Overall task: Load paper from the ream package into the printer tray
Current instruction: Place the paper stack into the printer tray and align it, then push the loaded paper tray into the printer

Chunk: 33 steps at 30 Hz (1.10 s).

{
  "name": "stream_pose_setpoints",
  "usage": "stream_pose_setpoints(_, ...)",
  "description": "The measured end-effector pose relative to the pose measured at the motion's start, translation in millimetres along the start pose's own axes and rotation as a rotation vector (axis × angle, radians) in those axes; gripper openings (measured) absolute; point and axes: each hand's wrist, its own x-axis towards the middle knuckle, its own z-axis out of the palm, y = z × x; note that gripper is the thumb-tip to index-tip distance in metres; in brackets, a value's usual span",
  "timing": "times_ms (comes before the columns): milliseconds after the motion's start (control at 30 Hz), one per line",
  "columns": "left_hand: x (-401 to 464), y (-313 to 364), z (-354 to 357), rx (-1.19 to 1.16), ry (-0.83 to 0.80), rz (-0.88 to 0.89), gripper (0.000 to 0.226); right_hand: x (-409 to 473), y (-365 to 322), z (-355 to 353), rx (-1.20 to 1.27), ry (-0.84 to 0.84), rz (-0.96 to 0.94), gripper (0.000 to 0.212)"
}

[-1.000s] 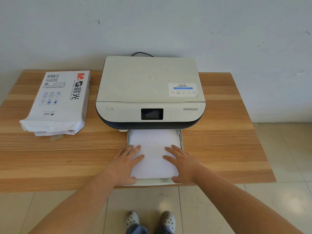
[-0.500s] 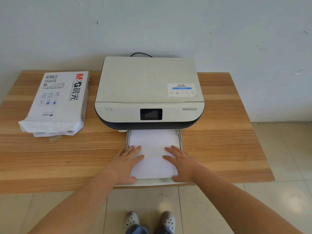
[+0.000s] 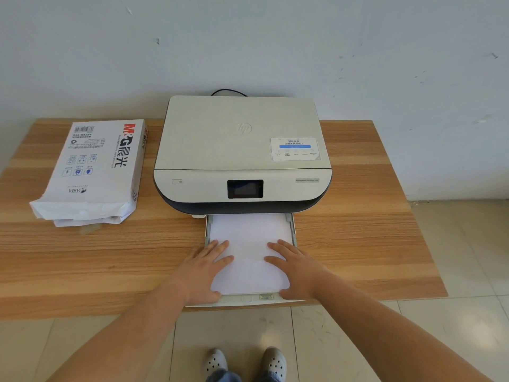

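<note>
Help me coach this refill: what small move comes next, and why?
Probably push the tray into the printer. The paper stack already lies flat inside it, both the left hand and right hand rest on top, and the tray is pulled out.

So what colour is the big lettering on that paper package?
Red and black, on the white ream package, seen from the head camera.

"M&G" on ream pkg (image 3: 93, 172); hp logo on printer (image 3: 242, 150) lid.

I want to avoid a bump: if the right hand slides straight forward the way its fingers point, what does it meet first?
Probably the dark lower front of the white printer; the right hand lies flat on the white paper stack, nothing between.
</note>
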Motion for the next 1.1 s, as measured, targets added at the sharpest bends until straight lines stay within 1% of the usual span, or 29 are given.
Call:
stream_pose_setpoints(67, -2, -3, -4, -0.051, 0.040, -0.015, 0.086, -2, 0, -7, 0.083, 0.047, 0.024, 0.079)
stream_pose_setpoints(133, -3, -8, -12, -0.160, 0.138, -0.076, 0.081, -3, 4, -16, 0.214, 0.195, 0.110, 0.067)
stream_pose_setpoints(200, -3, -12, -23, -0.331, 0.275, -0.187, 0.069, -1, 13, -25, 0.344, 0.361, 0.263, 0.052)
stream_pose_setpoints(267, 0, -18, -31, -0.496, 0.372, -0.322, 0.054, 1, 22, -31, 0.446, 0.431, 0.428, 0.037)
stream_pose_setpoints(300, 2, -21, -34, -0.555, 0.379, -0.380, 0.048, 2, 26, -33, 0.484, 0.434, 0.492, 0.030)
stream_pose_setpoints(367, 4, -26, -37, -0.588, 0.336, -0.455, 0.036, 3, 31, -36, 0.503, 0.421, 0.581, 0.021)
stream_pose_setpoints(467, 8, -27, -38, -0.554, 0.262, -0.512, 0.022, 6, 35, -34, 0.482, 0.361, 0.643, 0.021)
stream_pose_setpoints(567, 13, -22, -37, -0.538, 0.164, -0.540, 0.025, 13, 35, -27, 0.521, 0.250, 0.642, 0.027)
stream_pose_setpoints(667, 20, -17, -34, -0.560, 0.113, -0.544, 0.027, 18, 33, -22, 0.448, 0.168, 0.602, 0.027)
stream_pose_setpoints(833, 26, -18, -31, -0.512, 0.099, -0.544, 0.022, 22, 30, -25, 0.286, 0.145, 0.569, 0.021)
stream_pose_setpoints(967, 29, -21, -32, -0.531, 0.092, -0.538, 0.025, 26, 28, -27, 0.291, 0.090, 0.597, 0.019)
stream_pose_setpoints(1100, 32, -20, -35, -0.524, 0.079, -0.533, 0.022, 31, 28, -30, 0.309, 0.060, 0.606, 0.016)
